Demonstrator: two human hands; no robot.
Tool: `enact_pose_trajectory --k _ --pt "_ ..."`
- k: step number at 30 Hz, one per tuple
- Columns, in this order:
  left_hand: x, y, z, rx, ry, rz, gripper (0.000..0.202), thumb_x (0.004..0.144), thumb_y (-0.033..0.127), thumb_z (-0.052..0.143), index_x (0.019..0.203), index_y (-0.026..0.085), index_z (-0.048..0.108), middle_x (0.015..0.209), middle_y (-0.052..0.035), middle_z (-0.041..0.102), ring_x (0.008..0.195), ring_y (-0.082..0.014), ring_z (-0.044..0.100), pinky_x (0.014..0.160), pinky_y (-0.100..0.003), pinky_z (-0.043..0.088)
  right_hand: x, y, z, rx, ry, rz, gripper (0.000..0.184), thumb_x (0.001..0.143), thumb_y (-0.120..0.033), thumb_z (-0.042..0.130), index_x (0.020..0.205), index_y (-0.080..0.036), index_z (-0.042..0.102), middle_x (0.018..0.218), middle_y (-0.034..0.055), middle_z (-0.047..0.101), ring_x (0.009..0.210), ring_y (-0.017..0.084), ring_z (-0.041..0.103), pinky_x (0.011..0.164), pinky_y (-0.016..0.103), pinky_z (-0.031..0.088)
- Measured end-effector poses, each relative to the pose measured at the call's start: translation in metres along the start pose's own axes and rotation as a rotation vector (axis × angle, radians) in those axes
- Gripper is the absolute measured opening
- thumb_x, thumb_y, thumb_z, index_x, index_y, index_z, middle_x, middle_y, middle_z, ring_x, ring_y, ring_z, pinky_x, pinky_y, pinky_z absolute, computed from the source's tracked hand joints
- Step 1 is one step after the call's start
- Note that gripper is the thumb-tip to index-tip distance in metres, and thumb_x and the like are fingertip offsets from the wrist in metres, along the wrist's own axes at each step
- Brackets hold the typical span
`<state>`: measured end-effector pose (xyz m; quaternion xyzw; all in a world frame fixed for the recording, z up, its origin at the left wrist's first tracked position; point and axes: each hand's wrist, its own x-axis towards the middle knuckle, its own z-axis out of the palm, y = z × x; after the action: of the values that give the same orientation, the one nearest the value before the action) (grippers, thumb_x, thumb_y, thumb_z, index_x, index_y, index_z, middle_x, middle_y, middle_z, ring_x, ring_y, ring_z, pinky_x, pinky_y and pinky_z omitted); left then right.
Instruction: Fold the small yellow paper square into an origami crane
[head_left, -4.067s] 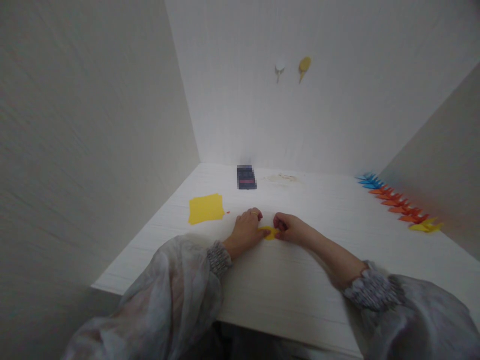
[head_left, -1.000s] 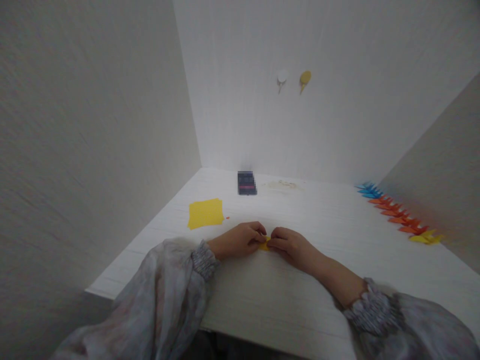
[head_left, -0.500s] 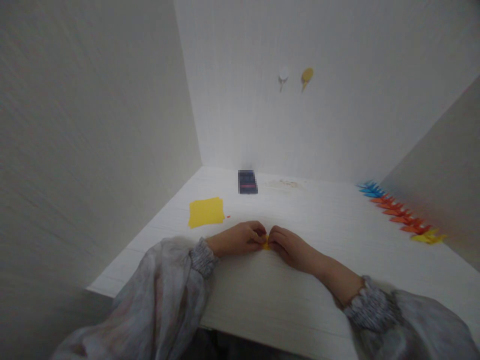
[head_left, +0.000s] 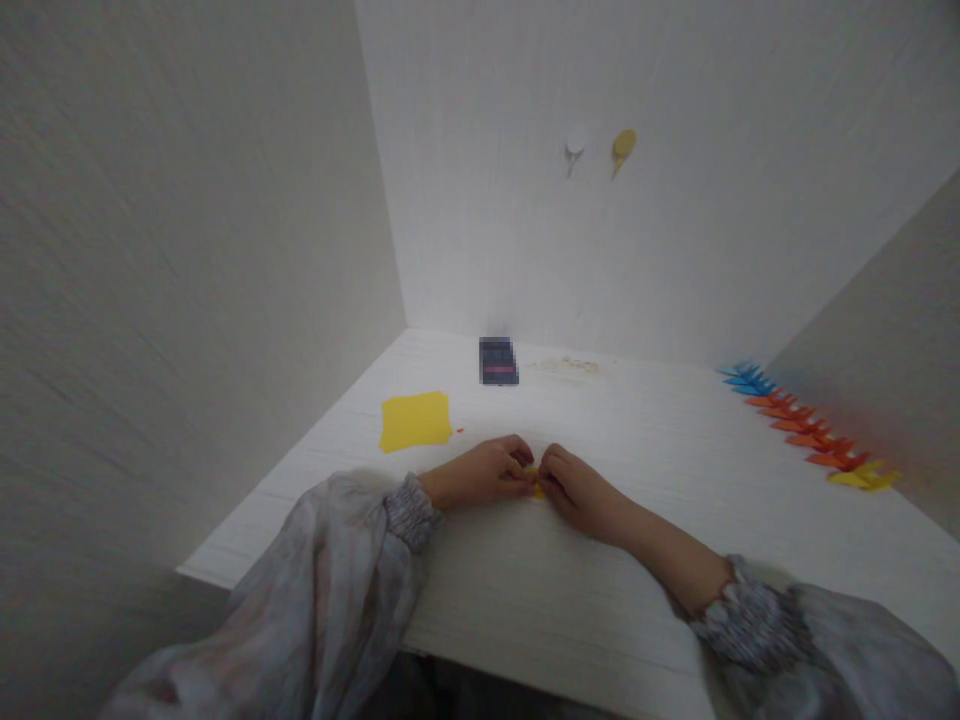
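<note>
My left hand [head_left: 480,472] and my right hand [head_left: 576,490] meet fingertip to fingertip on the white table [head_left: 570,590]. Between them they pinch a small folded yellow paper piece [head_left: 534,482], mostly hidden by the fingers. Both hands are closed on it and rest low on the tabletop. Loose grey sleeves cover both forearms.
A flat yellow paper sheet [head_left: 415,420] lies to the left behind my hands. A dark blurred object [head_left: 498,361] sits near the back wall. A row of folded blue, orange and yellow paper pieces [head_left: 802,425] runs along the right wall. Two small hooks [head_left: 598,147] hang on the back wall.
My hands have drawn closer together, and less of the yellow piece shows than four seconds ago. The view has shifted slightly.
</note>
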<state>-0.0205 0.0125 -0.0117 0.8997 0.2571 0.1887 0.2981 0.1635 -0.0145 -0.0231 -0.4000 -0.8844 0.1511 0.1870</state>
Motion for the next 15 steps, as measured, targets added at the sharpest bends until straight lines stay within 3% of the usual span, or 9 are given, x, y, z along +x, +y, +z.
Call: enact_pose_trajectory --k 5,15 --pt "0.0024 -0.0071 0.0068 -0.033 0.072 -0.033 0.017 0.071 0.028 0.055 0.073 0.015 0.066 0.09 -0.0047 0.052 0.077 -0.0111 0.052 0.072 -0.023 0.04 0.003 -0.0041 0.003 -0.041 0.007 0.051 0.013 0.078 -0.011 0.036 0.075 -0.014 0.048 0.079 0.0066 0.047 0.073 0.015 0.046 0.068 0.029 0.04" --pt "0.0031 -0.0082 0.0079 -0.056 0.083 -0.074 0.012 0.069 0.025 0.057 0.072 0.017 0.066 0.088 -0.003 0.054 0.078 -0.0108 0.052 0.075 -0.022 0.04 0.0051 -0.0044 0.0044 -0.054 0.001 0.099 0.01 0.075 -0.008 0.038 0.072 -0.015 0.046 0.077 0.0056 0.047 0.071 0.015 0.046 0.065 0.028 0.039"
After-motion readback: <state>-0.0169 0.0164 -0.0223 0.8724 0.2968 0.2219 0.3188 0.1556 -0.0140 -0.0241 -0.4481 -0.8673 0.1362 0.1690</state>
